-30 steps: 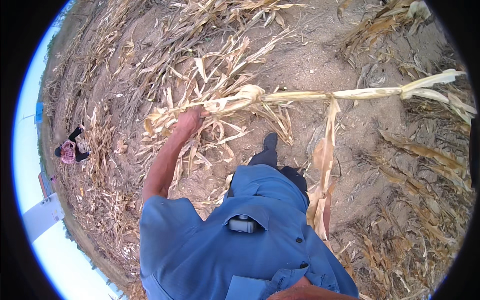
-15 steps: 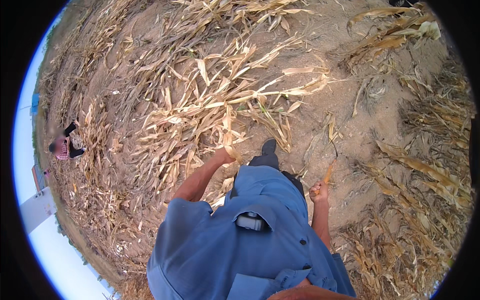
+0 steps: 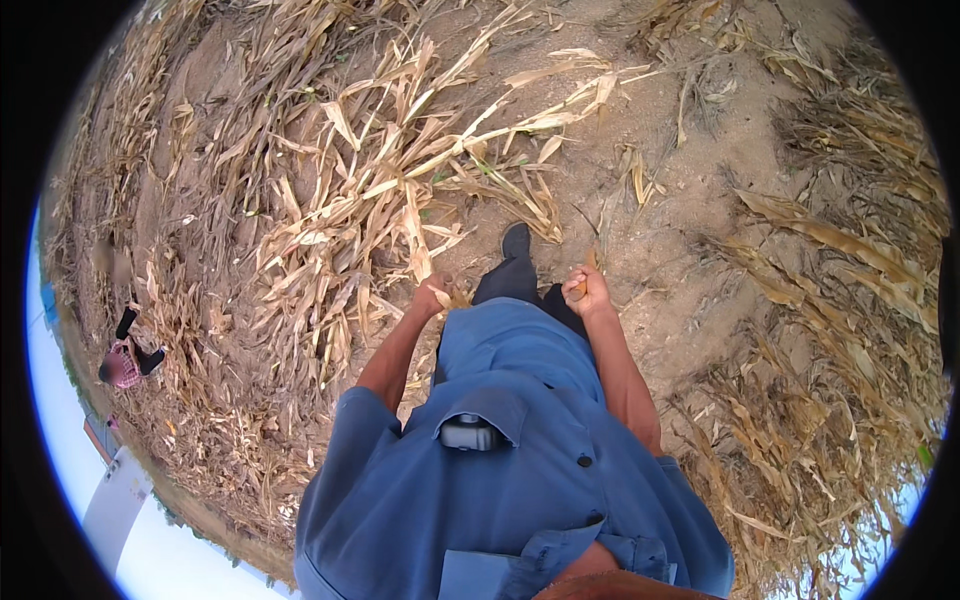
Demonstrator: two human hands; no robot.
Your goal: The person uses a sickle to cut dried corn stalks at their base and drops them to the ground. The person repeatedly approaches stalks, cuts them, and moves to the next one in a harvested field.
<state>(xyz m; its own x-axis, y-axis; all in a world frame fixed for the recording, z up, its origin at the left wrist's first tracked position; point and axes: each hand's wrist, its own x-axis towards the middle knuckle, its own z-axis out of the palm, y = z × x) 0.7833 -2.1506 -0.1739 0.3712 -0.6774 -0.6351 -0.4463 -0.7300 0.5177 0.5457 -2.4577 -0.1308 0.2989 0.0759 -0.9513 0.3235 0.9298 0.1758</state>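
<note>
Dry maize stalks (image 3: pixel 400 190) lie heaped on the sandy ground (image 3: pixel 680 230) ahead of the dark shoe (image 3: pixel 516 240). Right hand (image 3: pixel 588 290) is curled around a small yellowish cob piece (image 3: pixel 580 288); left hand (image 3: pixel 432 296) is fisted (contents unclear) beside the leaves.

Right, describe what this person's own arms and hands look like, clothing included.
Both arms come out of short blue shirt sleeves, so the forearms are bare. The left hand and right hand wear no gloves, and no watch, ring or band shows on either. The shirt is a buttoned blue work shirt with a chest pocket; a small grey device sits at the pocket.
</note>
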